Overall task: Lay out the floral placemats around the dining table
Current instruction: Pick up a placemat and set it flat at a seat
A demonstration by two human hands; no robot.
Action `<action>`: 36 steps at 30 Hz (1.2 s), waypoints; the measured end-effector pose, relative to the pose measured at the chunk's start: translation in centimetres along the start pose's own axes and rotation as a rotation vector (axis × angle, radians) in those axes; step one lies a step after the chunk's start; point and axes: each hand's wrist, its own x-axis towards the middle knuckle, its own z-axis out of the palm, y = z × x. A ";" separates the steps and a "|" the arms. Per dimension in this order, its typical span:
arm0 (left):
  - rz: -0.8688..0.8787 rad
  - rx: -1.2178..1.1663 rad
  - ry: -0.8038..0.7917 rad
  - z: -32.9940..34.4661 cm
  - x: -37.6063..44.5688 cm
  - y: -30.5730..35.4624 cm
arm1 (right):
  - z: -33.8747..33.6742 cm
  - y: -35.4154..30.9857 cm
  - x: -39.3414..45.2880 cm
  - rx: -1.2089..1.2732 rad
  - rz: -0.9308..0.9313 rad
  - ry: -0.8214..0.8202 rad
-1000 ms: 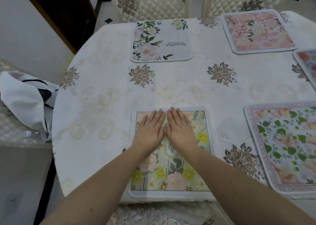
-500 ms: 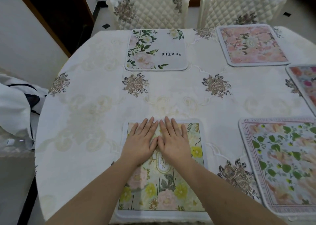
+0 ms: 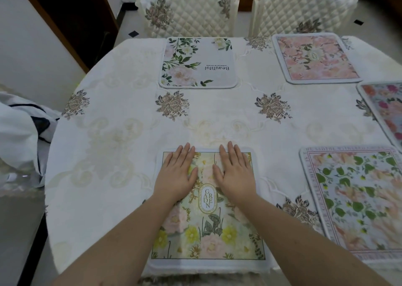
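A person's left hand [image 3: 177,173] and right hand [image 3: 235,172] lay flat, fingers straight and close together, palms pressing the far half of the "Garden" placemat [image 3: 207,227] at the near edge of the dining table [image 3: 113,146]. The hands sat apart, either side of the mat's centre. This looked like the smoothing step for that setting. To the right lay the green-leaf placemat [image 3: 356,200]. Next would likely come lifting both palms without dragging the mat askew.

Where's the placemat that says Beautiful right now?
In the head view, the Beautiful placemat lies at the table's far edge, left of centre, before the left quilted chair and left of the pink placemat.
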 end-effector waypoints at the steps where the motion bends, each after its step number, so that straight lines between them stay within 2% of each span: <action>1: -0.012 0.000 0.000 0.0 -0.1 -0.1 | -0.1 0.4 -0.1 0.008 -0.001 -0.005; 14: 0.033 -0.016 -0.018 -0.6 -3.7 -4.2 | -1.1 5.5 -1.2 -0.068 -0.084 -0.056; 18: 0.014 -0.037 -0.029 -0.9 -5.1 -5.8 | -1.4 5.9 -1.7 -0.065 -0.052 -0.066; 22: -0.051 0.045 -0.049 -1.1 -6.6 -7.2 | -1.9 6.2 -3.1 -0.068 0.045 -0.054; 25: -0.071 0.041 0.009 -1.5 -6.9 -5.4 | -2.3 4.4 -4.2 -0.053 0.086 -0.014; 27: -0.051 -0.018 0.050 -1.5 -6.8 -3.3 | -2.1 2.0 -5.0 0.018 0.054 0.013; 30: 0.035 -0.064 0.022 -0.8 -7.2 0.4 | -1.3 -2.0 -6.4 0.094 -0.040 -0.025; 36: 0.035 -0.018 -0.005 2.1 -9.5 2.7 | 1.4 -4.4 -9.1 -0.025 -0.159 -0.083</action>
